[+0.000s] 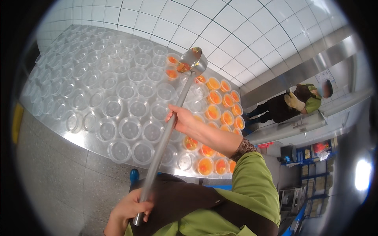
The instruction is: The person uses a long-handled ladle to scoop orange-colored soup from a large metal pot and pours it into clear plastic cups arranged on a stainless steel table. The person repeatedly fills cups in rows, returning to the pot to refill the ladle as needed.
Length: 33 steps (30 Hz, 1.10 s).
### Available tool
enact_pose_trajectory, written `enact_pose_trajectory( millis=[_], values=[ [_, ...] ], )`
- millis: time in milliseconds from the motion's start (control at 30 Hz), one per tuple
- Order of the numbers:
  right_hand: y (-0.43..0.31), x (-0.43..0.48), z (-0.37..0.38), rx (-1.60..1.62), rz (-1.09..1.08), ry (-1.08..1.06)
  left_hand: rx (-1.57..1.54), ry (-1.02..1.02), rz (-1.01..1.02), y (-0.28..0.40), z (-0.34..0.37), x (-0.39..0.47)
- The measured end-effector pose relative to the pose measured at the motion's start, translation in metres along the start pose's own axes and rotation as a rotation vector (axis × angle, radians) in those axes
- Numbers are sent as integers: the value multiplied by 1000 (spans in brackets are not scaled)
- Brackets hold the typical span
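A long-handled steel ladle (161,150) runs diagonally across the view, and both my hands are on it. My right hand (182,119) grips the handle about midway. Near my apron, my left hand (134,203) is closed around its lower end. The ladle bowl (200,64) is tilted to the left and has orange-red food pieces in it. Its lip is right beside two clear plastic cups holding orange pieces, one of them the upper cup (172,60). Below the bowl, some cups (198,104) look empty, partly hidden by the handle and my arm.
Rows of empty clear cups (137,106) cover the left and middle of the steel table (78,137). Several orange-filled cups (214,97) stand at right. A tiled wall (218,32) borders the far side. A co-worker (295,103) wearing mitts stands beyond the table's right end.
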State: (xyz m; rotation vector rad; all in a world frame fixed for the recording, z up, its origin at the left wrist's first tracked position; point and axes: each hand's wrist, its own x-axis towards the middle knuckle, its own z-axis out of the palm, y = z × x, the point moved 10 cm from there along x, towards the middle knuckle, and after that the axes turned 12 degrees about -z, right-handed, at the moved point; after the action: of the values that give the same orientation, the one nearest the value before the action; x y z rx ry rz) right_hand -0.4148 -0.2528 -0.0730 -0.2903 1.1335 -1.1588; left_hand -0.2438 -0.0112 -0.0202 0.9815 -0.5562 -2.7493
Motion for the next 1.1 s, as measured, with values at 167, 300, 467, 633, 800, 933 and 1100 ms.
enact_pose_trajectory(
  millis=[167,300,467,633,800,933,1100],
  values=[
    [3,-10,6,159,48,-51,178,47,-24,0,3,-7],
    [-2,-24,0,172,25,0,145,-25,-30,-5,2,-11],
    [-4,-31,-8,-4,-22,16,-61,-134,-17,-11,-10,-14],
    [1,-20,-15,-138,-74,-18,-263,-213,2,-11,-16,-11],
    [1,-15,-28,-188,-81,32,-298,-208,-23,-8,-13,-5],
    [2,-18,-34,-5,-49,86,-70,-132,-93,-7,-11,1],
    [3,-24,-44,223,-18,86,115,-114,-131,-3,-3,1]
  ],
)
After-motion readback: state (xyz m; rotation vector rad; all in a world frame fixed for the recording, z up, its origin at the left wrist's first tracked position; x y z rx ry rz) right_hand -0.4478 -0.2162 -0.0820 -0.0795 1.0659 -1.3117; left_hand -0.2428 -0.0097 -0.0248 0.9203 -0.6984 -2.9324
